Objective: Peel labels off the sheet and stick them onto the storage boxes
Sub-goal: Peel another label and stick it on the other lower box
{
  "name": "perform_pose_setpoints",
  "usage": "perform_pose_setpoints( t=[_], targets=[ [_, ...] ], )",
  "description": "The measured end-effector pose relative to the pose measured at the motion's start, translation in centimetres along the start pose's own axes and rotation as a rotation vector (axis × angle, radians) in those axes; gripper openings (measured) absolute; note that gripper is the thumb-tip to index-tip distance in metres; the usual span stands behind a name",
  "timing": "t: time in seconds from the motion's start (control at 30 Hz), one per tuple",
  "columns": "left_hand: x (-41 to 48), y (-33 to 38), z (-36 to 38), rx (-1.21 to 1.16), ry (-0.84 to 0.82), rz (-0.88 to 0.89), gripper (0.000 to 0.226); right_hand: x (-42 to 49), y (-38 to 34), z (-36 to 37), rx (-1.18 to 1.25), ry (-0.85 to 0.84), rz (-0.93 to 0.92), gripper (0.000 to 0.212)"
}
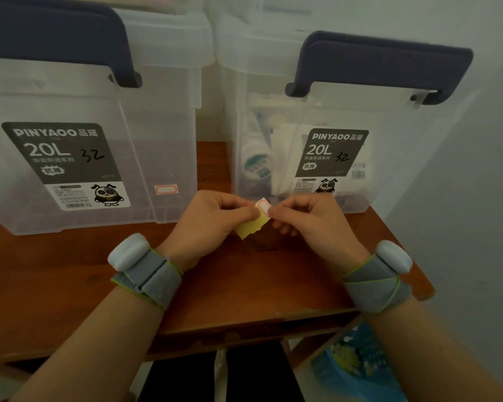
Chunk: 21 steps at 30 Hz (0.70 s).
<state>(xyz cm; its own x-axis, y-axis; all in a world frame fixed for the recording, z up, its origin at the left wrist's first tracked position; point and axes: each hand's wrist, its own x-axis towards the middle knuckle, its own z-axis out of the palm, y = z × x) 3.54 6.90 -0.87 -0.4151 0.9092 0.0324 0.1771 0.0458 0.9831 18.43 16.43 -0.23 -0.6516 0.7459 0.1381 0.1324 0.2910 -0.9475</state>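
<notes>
Two clear plastic storage boxes with dark blue handles stand side by side on a wooden table. The left box carries a small white label with a red border low on its front right. The right box holds bottles and packets. In front of the boxes, my left hand pinches a small yellow backing sheet. My right hand pinches a white red-bordered label at the sheet's top edge. Whether the label is free of the sheet is unclear.
The reddish wooden table ends close to my body, and its right edge runs near a pale wall. Grey straps with white sensors wrap both wrists. A blue printed bag lies on the floor below right.
</notes>
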Motion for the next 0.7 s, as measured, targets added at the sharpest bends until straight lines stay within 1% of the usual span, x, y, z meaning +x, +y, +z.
perform_pose_setpoints(
  t=[0.07,0.2,0.3,0.37,0.43,0.53,0.7],
  targets=[
    [0.06,-0.05,-0.03,0.019,0.002,0.009,0.007,0.10,0.07,0.05,-0.033,0.014,-0.037,0.009],
    [0.03,-0.07,0.02,0.022,0.020,0.032,0.007,0.17,0.09,0.19,-0.135,0.082,-0.203,0.011],
    [-0.18,0.09,0.07,0.053,0.017,0.067,0.007,0.09,-0.15,0.30,-0.353,0.075,-0.338,0.005],
    [-0.34,0.18,0.08,0.071,0.012,0.089,0.007,0.14,-0.17,0.40,-0.488,0.074,-0.407,0.009],
    [-0.41,0.17,0.15,0.100,0.015,0.115,0.008,0.21,-0.20,0.51,-0.566,0.064,-0.440,0.012],
    [-0.40,0.05,0.20,0.150,0.027,0.147,0.009,0.26,-0.27,0.60,-0.663,0.032,-0.474,0.010],
    [-0.45,0.03,0.21,0.182,0.027,0.162,0.010,0.31,-0.13,0.80,-0.773,-0.004,-0.499,0.014]
  ],
)
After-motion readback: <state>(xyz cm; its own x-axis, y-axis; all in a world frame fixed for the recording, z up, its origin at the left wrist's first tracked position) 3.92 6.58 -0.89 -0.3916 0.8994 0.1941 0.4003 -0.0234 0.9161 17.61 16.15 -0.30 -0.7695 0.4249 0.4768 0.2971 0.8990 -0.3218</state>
